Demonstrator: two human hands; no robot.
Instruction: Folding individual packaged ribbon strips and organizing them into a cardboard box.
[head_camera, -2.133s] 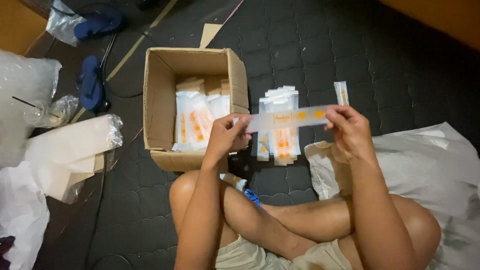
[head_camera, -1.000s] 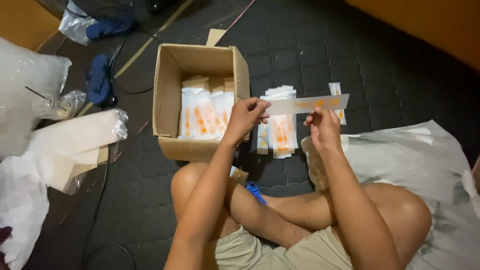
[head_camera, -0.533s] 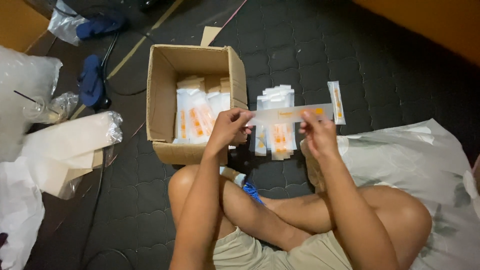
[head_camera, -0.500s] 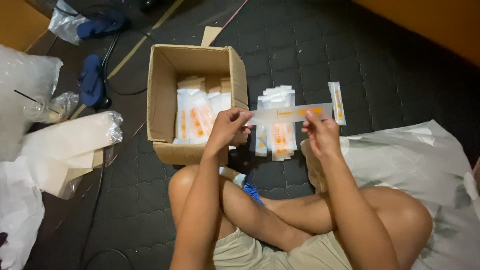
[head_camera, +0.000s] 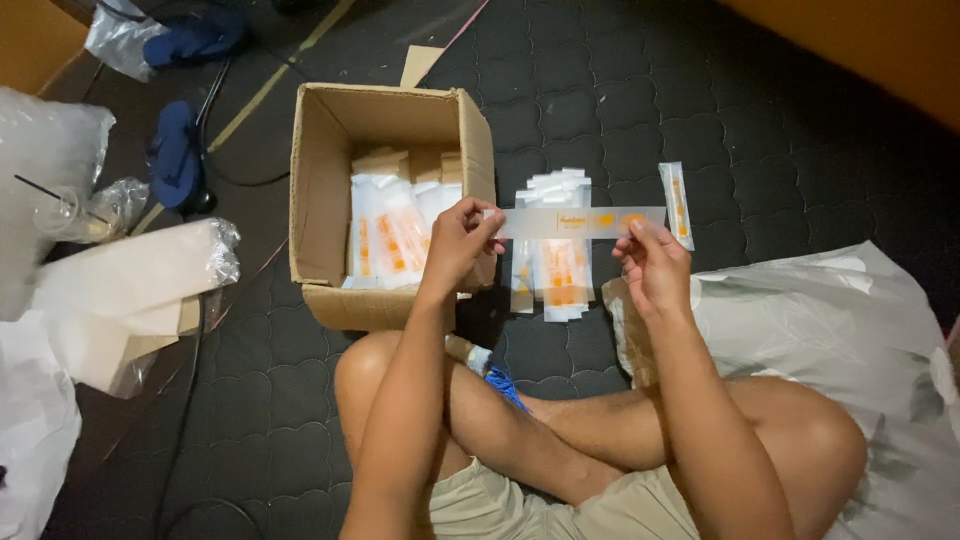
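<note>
**Both hands raised, fingers pinched**

The left hand (head_camera: 462, 238) and right hand (head_camera: 652, 262) are held up level, well apart, each with thumb and fingertips pinched shut. Both forearms reach forward above the crossed bare legs.

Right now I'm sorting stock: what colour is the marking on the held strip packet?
Orange, on the clear strip packet; head view.

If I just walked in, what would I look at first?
First, the long see-through packet stretched flat between the left hand and right hand, mid-picture. Next, the open cardboard box full of similar packets, left of the hands, and the loose pile of packets on the dark mat underneath.
</note>
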